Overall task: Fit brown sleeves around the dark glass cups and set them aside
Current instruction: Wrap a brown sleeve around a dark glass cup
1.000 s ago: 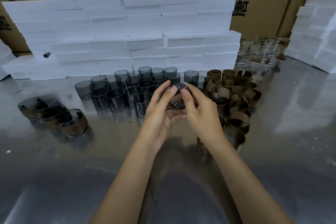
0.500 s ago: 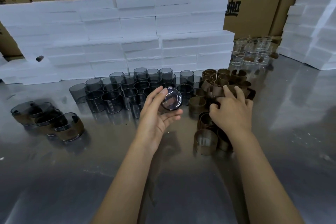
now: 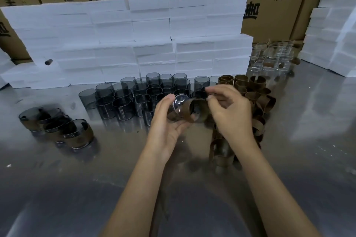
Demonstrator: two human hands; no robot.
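The left hand (image 3: pixel 167 121) cradled one dark glass cup (image 3: pixel 179 104) on its side, fingers curled round the wall, the thick clear base turned up toward the camera. Directly to its right, touching or nearly so, the right hand (image 3: pixel 230 109) pinched a brown sleeve (image 3: pixel 198 110) by its upper rim between thumb and fingertips. The sleeve's open bore faced the camera and slightly left, so its axis ran roughly parallel to the cup's rather than in line with it. The fit would likely turn on this: the cup lay to the left of the sleeve, side by side, and one of the two needed to swing so that base and bore met end on. The sleeve's left edge seemed to overlap the cup's wall, though blur there made it hard to tell whether it had begun to wrap.

The stock of bare dark cups (image 3: pixel 146 96) stood upright just beyond the hands, and the heap of loose sleeves (image 3: pixel 256 100) lay under and beyond the right wrist. Finished sleeved cups (image 3: pixel 77 132) sat well apart on the left of the metal table (image 3: pixel 115 179), nearer the left hand, which looked the natural one to set this cup aside
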